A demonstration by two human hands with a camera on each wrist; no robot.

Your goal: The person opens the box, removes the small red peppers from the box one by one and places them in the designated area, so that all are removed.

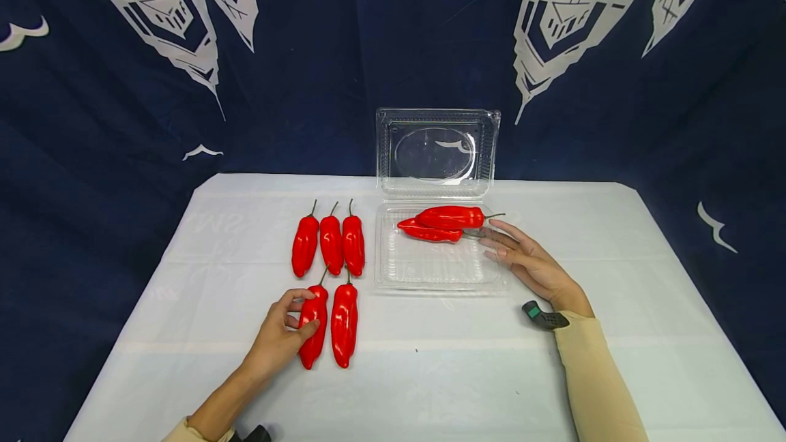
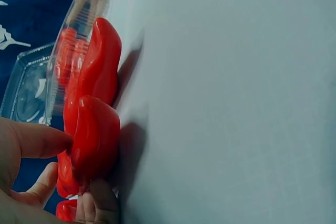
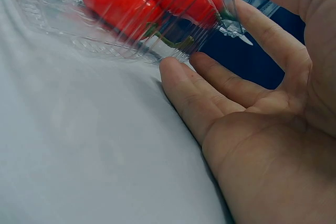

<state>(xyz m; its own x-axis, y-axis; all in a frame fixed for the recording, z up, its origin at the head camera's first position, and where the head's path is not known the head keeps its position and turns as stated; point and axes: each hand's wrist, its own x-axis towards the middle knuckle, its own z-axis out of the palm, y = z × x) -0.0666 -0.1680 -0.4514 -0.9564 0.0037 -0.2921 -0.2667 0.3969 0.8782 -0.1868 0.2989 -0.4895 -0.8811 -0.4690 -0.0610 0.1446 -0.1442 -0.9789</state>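
Thumb and fingers of my left hand [image 1: 282, 333] pinch a red chili pepper [image 1: 317, 336] at the front left of the group. In the left wrist view the thumb lies against one side of this pepper [image 2: 97, 140], with fingertips at its other side. A second pepper [image 1: 344, 326] lies just to its right. My right hand [image 1: 537, 271] holds the right side of a clear plastic container [image 1: 424, 268], its fingers extended along the wall. Inside the container, two red peppers [image 1: 451, 216] lie crosswise near the back, stems pointing right.
Three more peppers [image 1: 331, 244] lie in a row behind the left hand, stems toward the back. The container's clear lid [image 1: 436, 186] stands raised at its rear edge. A white cloth [image 1: 460, 374] covers the table, and a dark blue printed curtain [image 1: 307, 87] hangs behind.
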